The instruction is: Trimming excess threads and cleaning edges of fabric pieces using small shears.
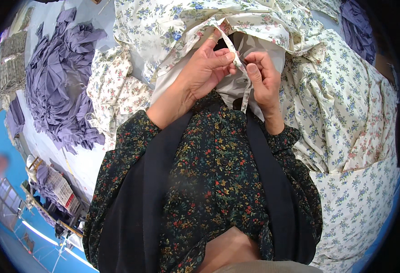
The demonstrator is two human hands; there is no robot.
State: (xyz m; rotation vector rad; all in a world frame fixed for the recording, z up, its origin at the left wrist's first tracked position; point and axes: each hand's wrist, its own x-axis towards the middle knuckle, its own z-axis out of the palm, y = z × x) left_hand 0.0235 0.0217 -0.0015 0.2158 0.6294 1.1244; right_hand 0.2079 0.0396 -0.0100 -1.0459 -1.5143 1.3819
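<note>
A narrow floral fabric tie runs down from the edge of a white cloth with blue and pink flowers. My left hand pinches this tie between thumb and fingers, with the index finger reaching up to the cloth's edge. Close on the other side of the tie, my right hand is closed, thumb against curled fingers. Something small and dark shows at its fingertips, too hidden to name. The tie's loose end hangs between the hands, over a pale plain underside of the cloth.
A heap of purple cloth lies on the white table at the left. Large folds of floral cloth spread to the right. Stacked folded fabric stands at the far left, and more purple cloth lies at the far right.
</note>
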